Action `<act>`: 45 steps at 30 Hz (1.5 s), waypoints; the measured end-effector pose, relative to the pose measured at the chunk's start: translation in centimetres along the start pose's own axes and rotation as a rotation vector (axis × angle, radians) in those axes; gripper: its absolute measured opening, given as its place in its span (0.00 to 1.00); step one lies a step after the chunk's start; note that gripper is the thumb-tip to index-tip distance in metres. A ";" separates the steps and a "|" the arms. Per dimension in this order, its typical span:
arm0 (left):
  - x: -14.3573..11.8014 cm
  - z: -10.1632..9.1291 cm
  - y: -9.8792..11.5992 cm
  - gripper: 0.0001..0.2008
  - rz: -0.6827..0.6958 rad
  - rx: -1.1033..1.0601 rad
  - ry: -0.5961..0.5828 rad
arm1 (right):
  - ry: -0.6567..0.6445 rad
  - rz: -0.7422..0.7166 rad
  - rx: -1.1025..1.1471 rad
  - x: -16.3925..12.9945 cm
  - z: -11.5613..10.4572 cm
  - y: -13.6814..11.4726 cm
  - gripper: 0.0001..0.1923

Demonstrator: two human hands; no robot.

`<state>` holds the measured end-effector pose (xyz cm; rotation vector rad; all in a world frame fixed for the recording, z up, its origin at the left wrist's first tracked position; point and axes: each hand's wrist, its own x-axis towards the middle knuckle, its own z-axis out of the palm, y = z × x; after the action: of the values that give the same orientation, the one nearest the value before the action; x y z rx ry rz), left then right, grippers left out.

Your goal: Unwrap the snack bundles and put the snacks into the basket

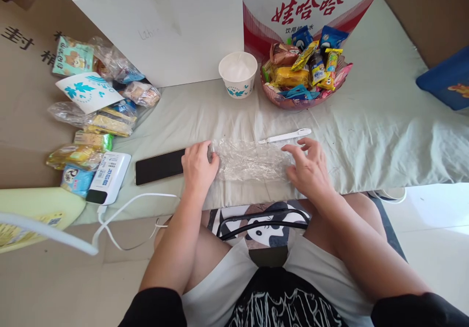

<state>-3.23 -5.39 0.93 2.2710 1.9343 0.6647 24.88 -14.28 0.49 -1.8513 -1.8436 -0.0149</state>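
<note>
While both forearms reach forward over the lap, a panda-print thing (271,232) with black handles shows between the knees. Just beyond it, at the near side of a pale cloth (370,151), the clear plastic wrapping (252,161) lies crumpled and flat between the two hands. Its left end meets the thumb side of the left hand (200,166), whose fingers are bent down; whether they pinch the film, I cannot tell. At its other end, the right hand (309,163) is loosely spread, thumb and forefinger parted, the thumb tip at the film's edge and the forefinger above its corner, with no closed grip.

A dark-screened phone (159,167) lies to the left, its right end by the left hand. Farther left is a white device (110,175) with a white cable (135,196) plugged into it. Just past the wrapping's far edge, near the right fingers, lies a slim white tool (287,135). Well beyond stand a paper cup (238,78) and, close on its right, a pink bowl (289,102) heaped with packaged snacks (293,75). Behind them rise a white box (157,34) and a red-and-white carton (311,5).
</note>
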 end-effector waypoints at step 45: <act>1.4 -1.1 3.6 0.31 -0.362 -1.678 -1.181 | -0.638 -0.424 0.882 5.1 -0.1 -2.7 0.25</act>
<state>-0.16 -5.00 3.49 0.7429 0.5393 0.3745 22.79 -9.73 3.32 -0.8697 -2.0907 1.1501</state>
